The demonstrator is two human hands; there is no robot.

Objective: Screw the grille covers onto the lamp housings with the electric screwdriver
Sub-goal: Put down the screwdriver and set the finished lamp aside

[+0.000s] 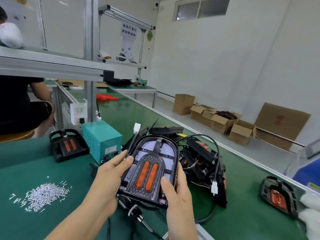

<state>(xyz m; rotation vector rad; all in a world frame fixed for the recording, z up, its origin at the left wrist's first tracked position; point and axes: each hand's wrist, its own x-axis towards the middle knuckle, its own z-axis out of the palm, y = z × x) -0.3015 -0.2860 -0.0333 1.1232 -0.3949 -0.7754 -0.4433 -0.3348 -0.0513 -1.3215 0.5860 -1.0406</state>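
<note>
The lamp housing, with its grille cover seated around two orange lenses, is held in the air above the near edge of the green bench, tilted toward the person.

Grip state: the left hand holds the left rim, thumb curled onto the face and fingers behind. The right hand holds the lower right rim, thumb pressed on the grille face, fingers wrapped round the edge. Both hands clamp the one part.

Handling, as a judgement: the part looks like a rigid moulded plastic shell, light enough for a two-hand edge hold. The patterned grille and glossy lenses could scratch or mark. Take hold at the outer rim, as now. Trailing wires and a white connector in the pile of parts just behind could snag.

The electric screwdriver lies on the bench directly below the housing, tip toward the near edge. Neither hand touches it. One hand must free itself before any screw is driven.

Containers and stock:
- Loose screws lie in a heap on the bench, left of the hands, not in any tray.
- Cardboard boxes stand open on the floor beyond the far edge; one holds dark cables, the contents of the others cannot be seen.
- A teal power unit stands behind the left hand.
- Other housings rest at the left and at the right edge.
</note>
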